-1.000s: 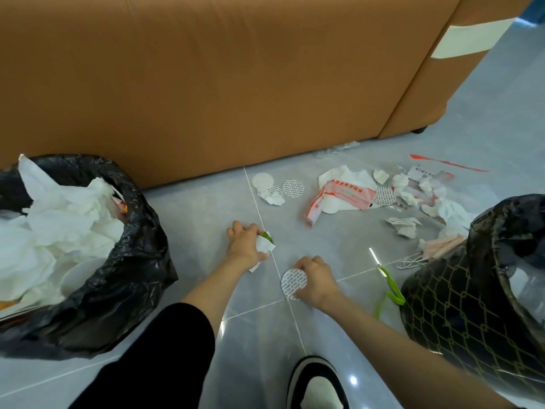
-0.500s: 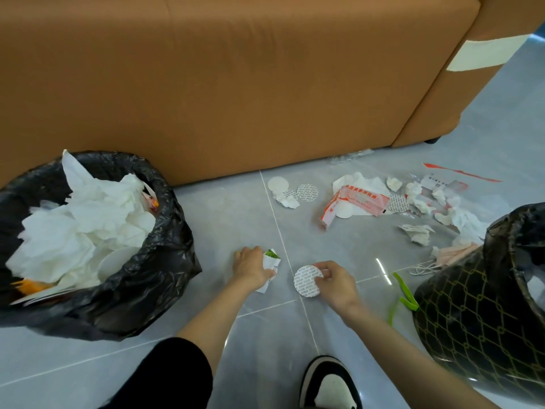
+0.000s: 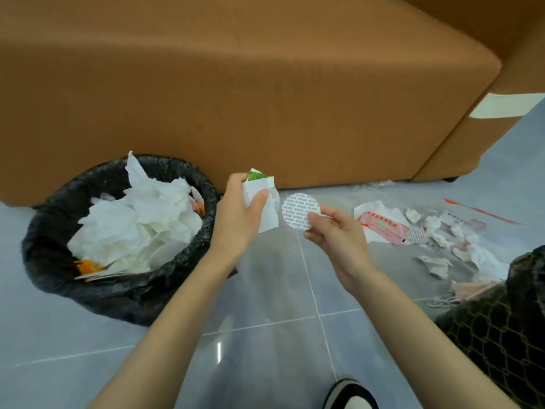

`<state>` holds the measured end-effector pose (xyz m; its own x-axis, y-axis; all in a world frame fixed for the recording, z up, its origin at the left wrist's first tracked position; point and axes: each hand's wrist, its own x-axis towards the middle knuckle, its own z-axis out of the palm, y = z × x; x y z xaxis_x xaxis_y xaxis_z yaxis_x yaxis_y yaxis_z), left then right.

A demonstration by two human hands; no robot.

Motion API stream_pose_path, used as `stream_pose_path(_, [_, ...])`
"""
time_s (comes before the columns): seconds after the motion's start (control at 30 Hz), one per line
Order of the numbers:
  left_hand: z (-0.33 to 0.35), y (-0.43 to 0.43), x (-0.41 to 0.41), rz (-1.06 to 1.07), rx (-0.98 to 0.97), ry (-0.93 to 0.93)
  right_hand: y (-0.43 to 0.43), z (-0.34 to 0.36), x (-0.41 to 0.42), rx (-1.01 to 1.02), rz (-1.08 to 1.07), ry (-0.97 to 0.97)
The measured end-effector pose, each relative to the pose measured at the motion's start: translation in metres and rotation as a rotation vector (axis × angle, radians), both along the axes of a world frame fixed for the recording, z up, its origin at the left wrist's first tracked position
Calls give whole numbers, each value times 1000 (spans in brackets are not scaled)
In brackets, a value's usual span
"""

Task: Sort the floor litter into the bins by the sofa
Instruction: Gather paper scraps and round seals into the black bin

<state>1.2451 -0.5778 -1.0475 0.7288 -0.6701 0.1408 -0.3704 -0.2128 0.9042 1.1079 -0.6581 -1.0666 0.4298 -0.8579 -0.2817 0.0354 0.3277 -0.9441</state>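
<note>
As we look down at the tiled floor (image 3: 265,364), our left hand (image 3: 239,219) grips a white scrap (image 3: 265,202) with a green corner, fingers and thumb curled round it, just right of the left bin (image 3: 118,293). Our right hand (image 3: 333,237) pinches a round patterned disc (image 3: 298,211) by its lower edge between thumb and fingers. Disc and scrap sit just beside each other, and we cannot tell whether they touch. Both are held off the floor, in front of the sofa (image 3: 236,98).

The left bin, lined with a black bag, is heaped with white tissues (image 3: 132,225), with something orange at its near edge. Our left forearm crosses its right rim. The right bin (image 3: 501,326), dark with a gold lattice, is cut by the frame and hides part of a pink piece (image 3: 474,290) with cords. Between our right hand and that bin lie a red-and-white packet (image 3: 380,228), a red strip (image 3: 480,212) and crumpled white wads (image 3: 436,265).

We count two bins, two discs (one held, and a second disc (image 3: 417,235) on the floor by the packet), one packet, one strip and one shoe (image 3: 351,394). The wads are too jumbled for a sure count.
</note>
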Motion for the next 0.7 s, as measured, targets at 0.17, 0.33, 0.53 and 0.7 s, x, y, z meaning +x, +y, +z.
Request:
stream_pose_path(0.17, [21,38,38,195,-65,-38,30,34,53,-73,186,-11])
stream_pose_path(0.33, [20,84,77,326,0,-92,64,44,110,-214,345,75])
stream_pose_path(0.53, [11,112,99,353,224,-204,84,33,140,-539,458,296])
stream_pose_path(0.7, [9,114,95,312,262,-313,76,31,127,-678,397,367])
